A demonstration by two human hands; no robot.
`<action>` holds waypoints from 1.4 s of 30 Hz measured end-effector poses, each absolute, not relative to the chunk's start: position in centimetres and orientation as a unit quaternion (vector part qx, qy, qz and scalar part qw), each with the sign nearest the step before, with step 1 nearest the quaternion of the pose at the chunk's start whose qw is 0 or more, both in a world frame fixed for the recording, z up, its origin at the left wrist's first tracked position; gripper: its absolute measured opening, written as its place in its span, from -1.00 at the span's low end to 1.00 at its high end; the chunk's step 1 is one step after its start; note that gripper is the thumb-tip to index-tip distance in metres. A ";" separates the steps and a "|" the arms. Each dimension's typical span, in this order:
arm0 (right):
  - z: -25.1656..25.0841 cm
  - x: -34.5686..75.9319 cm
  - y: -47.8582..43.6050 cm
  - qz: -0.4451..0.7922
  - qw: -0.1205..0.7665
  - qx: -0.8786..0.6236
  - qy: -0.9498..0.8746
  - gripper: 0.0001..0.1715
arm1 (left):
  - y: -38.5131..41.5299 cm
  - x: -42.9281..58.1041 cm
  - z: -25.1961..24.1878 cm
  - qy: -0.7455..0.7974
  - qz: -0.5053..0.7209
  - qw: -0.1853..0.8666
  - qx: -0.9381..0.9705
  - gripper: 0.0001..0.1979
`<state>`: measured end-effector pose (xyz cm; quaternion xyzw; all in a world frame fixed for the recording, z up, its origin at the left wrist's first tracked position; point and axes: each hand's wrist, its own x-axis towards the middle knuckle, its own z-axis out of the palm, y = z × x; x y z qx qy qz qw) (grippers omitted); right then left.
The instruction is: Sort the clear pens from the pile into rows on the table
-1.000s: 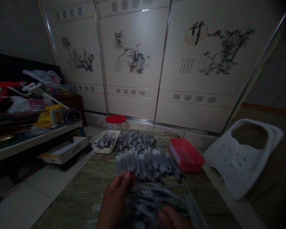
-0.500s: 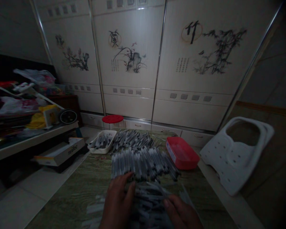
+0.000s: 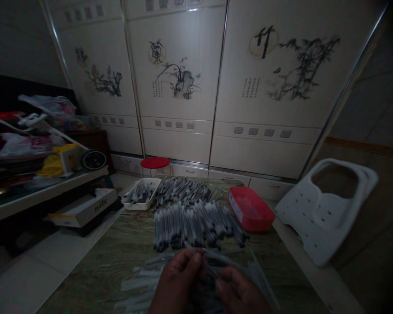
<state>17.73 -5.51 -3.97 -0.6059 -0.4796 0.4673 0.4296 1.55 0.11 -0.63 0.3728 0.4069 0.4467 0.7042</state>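
Low at the front of the table, my left hand (image 3: 180, 279) is closed, thumb and fingers pinching one end of a slim, pale, pen-like stick (image 3: 210, 267). My right hand (image 3: 237, 288) is closed around its other end; blur and dim light hide its details. Under and beside both hands lie loose clear plastic sleeves (image 3: 137, 284). Just beyond them is a row of pens (image 3: 190, 222) with translucent barrels and dark ends toward me. Behind that row a looser pile of pens (image 3: 183, 189) spreads out.
A white tray (image 3: 157, 188) of pens stands at the table's far left, a red plastic box (image 3: 257, 221) at the right. Beyond are a red stool (image 3: 155, 162), a shoe box (image 3: 85, 210), a cluttered bench (image 3: 52, 192) and a white plastic panel (image 3: 317, 218).
My left hand has moved right and closed, from open fingers over the sleeves to a pinch on the stick. My right hand has shifted slightly left and lower, bringing both hands together.
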 end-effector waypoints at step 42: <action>-0.4 17.4 -5.9 0.180 0.367 -0.603 -0.685 -0.75 | -0.9 2.0 1.1 0.379 0.422 0.712 0.414 -0.56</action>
